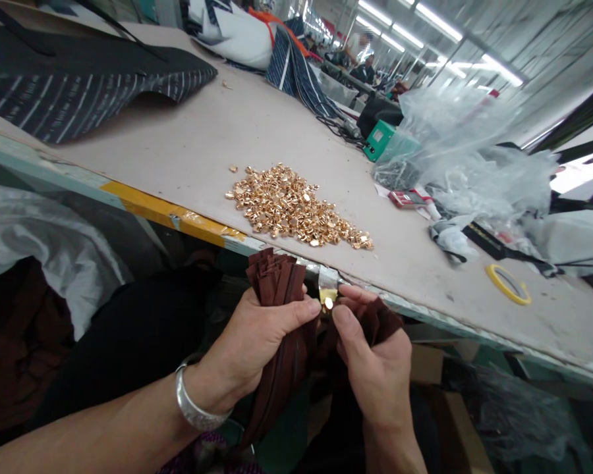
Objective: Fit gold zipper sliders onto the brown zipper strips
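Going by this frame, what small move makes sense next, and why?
Probably guide one of the brown zipper tapes onto the gold slider: the left hand grips their bundle, while the right hand has its thumb close beside that slider.

No text, brand or number can be read. Pale rows like print run across the dark sheet [93, 99] at the left end of the bench [178, 145], too small to make out. Toward the bench's far right edge, faint marks on the black strip [484, 241] and the red packet [406, 199] are likewise too blurred to read.
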Motion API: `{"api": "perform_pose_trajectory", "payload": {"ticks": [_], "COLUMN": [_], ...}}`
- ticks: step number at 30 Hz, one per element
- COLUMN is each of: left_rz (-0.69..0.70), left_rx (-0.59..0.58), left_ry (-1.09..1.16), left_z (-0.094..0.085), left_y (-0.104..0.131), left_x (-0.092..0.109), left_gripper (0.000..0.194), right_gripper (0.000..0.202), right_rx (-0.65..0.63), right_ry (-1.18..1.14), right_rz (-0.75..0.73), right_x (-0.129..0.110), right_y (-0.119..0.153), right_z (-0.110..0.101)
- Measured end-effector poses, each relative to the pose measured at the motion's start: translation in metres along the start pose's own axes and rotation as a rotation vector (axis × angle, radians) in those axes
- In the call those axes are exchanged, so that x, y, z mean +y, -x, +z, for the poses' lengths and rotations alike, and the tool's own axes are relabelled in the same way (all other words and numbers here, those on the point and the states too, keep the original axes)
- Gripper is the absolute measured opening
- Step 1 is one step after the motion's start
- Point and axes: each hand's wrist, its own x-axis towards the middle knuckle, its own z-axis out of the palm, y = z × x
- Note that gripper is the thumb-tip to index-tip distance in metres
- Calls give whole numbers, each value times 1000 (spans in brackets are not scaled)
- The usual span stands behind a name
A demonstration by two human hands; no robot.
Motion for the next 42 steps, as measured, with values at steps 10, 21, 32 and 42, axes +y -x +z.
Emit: {"api": "perform_pose_trajectory", "payload": {"ticks": [10, 21, 32, 42], "left_rz": [40, -136, -93, -131], "left_rx": [-35, 92, 29, -55], "left_ry": [-2, 95, -45, 12], "left_z": [-3, 1, 4, 9], "left_y": [4, 8, 5, 3], "left_x": [-1, -6, 4, 6], "left_gripper": [14, 23, 16, 11], "right_gripper": [17, 12, 28, 29], "right_rx": [-283, -315, -255, -245], "right_ry": [-99, -220, -583, -581], "right_rz": [264, 283, 520, 581], "right_x": [2, 3, 5, 3], "right_y": [2, 5, 3, 0], "right_z": [1, 2, -2, -3]}}
